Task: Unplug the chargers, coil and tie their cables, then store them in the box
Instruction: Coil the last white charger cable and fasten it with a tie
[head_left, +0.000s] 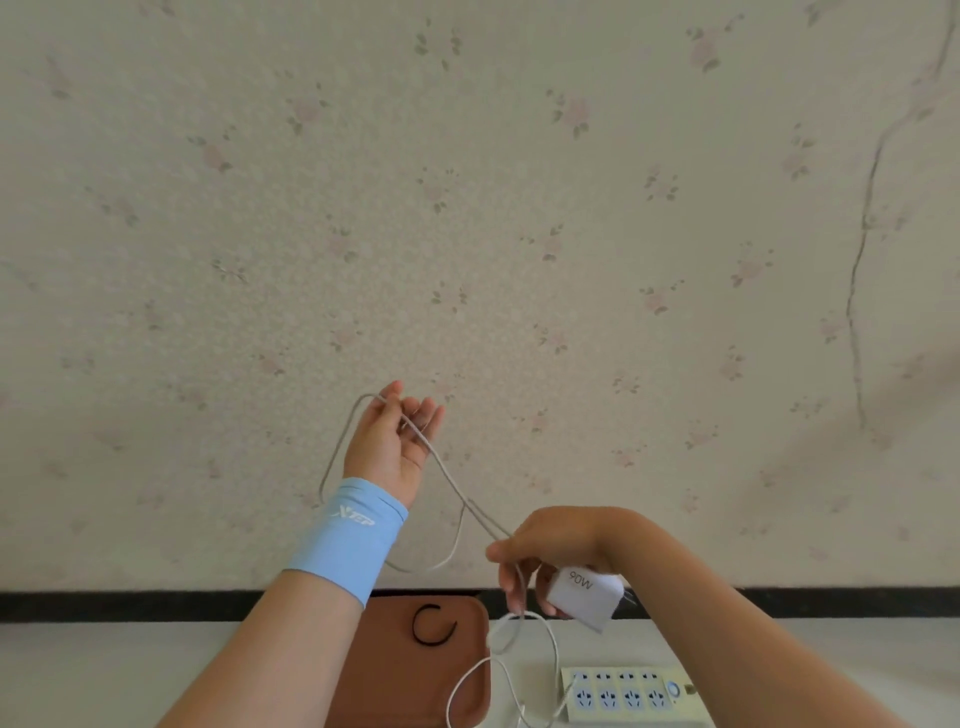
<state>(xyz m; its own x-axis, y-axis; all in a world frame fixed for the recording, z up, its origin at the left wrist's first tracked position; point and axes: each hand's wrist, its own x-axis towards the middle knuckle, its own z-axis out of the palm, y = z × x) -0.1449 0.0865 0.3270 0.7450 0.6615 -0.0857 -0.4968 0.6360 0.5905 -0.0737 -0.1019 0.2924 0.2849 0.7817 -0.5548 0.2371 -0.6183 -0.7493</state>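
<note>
Below the raised left hand (387, 447), spread loosely as a spool with the grey cable (442, 462) hooked over it, gripped the white charger (587, 596) in the right hand (553, 545) and pinched the cable beside it, likely to feed even coils under tension.

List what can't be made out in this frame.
All in the head view:
- Brown tray: cut off by the bottom edge, and partly behind the left forearm.
- Power strip: lower part is cut off by the bottom edge.
- Charger: cable end is hidden by the right hand.
- Left hand on the grey cable: pinched or draped, too small to tell.
- Storage box: not in view.
</note>
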